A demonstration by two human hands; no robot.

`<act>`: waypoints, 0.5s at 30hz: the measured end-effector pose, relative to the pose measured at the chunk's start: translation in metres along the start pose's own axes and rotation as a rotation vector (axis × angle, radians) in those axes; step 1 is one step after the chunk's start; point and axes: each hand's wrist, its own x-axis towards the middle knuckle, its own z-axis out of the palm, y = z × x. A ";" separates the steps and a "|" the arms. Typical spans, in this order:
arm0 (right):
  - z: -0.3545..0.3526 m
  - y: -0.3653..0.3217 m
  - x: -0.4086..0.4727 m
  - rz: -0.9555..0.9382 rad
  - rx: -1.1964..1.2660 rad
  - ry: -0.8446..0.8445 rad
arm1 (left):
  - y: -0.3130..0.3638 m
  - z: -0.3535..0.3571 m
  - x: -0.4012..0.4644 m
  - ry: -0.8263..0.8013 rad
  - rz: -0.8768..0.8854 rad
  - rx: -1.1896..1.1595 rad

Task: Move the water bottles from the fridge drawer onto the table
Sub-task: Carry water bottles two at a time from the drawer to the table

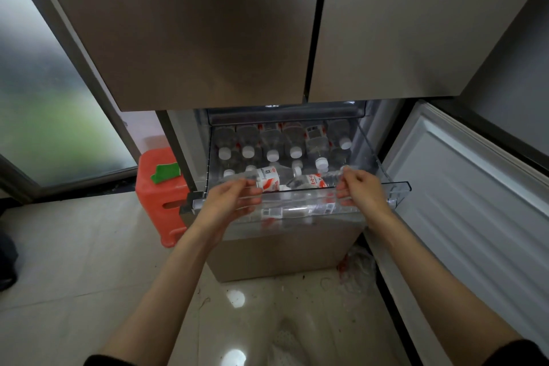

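Clear plastic fridge drawer [398,187] is packed with clear white-capped water bottles [271,140], none out yet. Left hand [231,202] and right hand [361,190] both curl over its front rim. Yank too hard and the loose bottles lying on top could roll out.

The drawer [398,187] lies open from above, bottles [271,154] packed tight; closed doors [208,38] overhang its back.
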 end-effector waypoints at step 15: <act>0.031 0.002 0.145 0.333 -0.099 -0.217 | 0.019 0.089 0.140 0.064 -0.283 -0.077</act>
